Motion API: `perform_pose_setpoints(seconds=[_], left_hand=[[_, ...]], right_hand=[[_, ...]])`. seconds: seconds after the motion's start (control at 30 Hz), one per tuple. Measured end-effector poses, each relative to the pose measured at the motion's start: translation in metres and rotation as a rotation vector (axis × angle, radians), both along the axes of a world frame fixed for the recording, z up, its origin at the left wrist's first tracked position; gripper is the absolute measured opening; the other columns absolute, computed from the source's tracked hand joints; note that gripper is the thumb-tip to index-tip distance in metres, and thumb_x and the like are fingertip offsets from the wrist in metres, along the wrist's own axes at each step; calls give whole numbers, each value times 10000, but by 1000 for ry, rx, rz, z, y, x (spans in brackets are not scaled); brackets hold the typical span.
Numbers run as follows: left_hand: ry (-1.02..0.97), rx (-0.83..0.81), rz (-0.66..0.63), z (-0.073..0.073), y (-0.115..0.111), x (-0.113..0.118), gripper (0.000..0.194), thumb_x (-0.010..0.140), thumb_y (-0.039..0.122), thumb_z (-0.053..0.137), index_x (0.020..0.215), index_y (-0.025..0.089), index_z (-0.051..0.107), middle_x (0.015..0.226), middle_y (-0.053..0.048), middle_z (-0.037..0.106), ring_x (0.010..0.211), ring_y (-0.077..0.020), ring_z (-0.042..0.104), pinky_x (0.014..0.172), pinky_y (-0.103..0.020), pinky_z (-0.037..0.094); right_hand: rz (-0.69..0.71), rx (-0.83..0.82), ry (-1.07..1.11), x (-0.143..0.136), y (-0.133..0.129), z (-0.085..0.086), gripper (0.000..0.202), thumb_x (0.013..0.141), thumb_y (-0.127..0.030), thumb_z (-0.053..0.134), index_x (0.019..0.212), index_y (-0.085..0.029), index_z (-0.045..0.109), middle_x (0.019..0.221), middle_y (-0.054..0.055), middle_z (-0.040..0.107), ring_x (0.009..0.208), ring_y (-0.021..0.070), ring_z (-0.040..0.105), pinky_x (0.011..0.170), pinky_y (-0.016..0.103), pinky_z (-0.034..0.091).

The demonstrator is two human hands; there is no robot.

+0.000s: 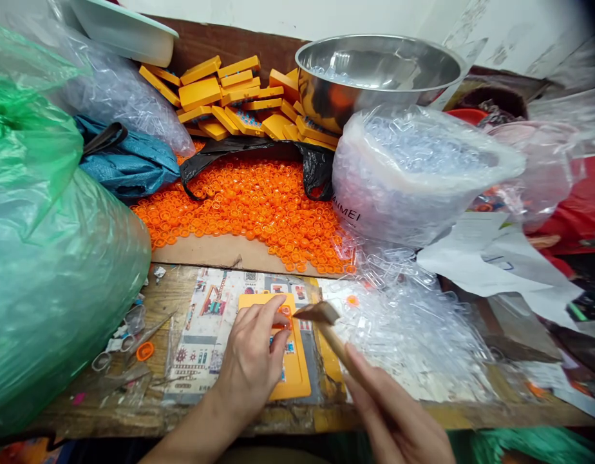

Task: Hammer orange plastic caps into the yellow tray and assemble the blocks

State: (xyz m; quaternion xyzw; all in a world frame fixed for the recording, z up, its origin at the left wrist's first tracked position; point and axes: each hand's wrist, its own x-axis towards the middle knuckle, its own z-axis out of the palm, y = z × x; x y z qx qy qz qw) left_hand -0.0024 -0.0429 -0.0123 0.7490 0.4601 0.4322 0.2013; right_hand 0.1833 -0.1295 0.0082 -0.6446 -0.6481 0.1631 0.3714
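My left hand (249, 351) rests over a flat yellow plastic panel (297, 377) with a recessed window and blue-patterned pieces in it. Its thumb and forefinger pinch a small orange plastic ring (284, 310) at the panel's upper part. In my right hand (396, 412) is a wooden-handled hammer (321, 313), its fingers wrapped round the handle. The hammer's dark, wedge-shaped head hangs just right of the orange ring, apparently above the panel's right edge. Beneath the panel lies a printed sheet (201, 341).
A pile of orange rings (239, 200) lies on cardboard behind the panel, with yellow panels (201, 93) stacked further back. Clear plastic clips (404, 316) spread at right, below a filled plastic bag (398, 187) and a steel bowl (379, 61). A green bag (66, 290) bulges at left.
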Motion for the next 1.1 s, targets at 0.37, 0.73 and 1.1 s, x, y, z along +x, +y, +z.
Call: perform_pose_setpoints(seconds=[0.37,0.73,1.1], left_hand=[[7,-2,-4,-6,0,0,446,810,33,532,1231,171,481,869,-45,707,838,-212,657,781,-401,554],[-119,183,-11,16,-16,-4,350,829,19,582,1148,162,558,958,-90,703,913,-200,648,818,-333,563],[-102,219,-288,11,-49,28,178,848,60,481,919,143,622,772,-77,725,615,-174,635,548,-283,549]], right_hand=[[-302,-318,-515,36,118,10,541,827,-283,591,1365,-243,554,743,80,746,633,295,692,524,326,445],[-237,-236,-375,43,111,13,562,838,-264,578,1395,-288,500,928,13,760,748,216,706,664,294,494],[-252,-250,-384,63,95,5,570,814,-290,611,1377,-295,517,800,14,755,682,244,704,596,298,460]])
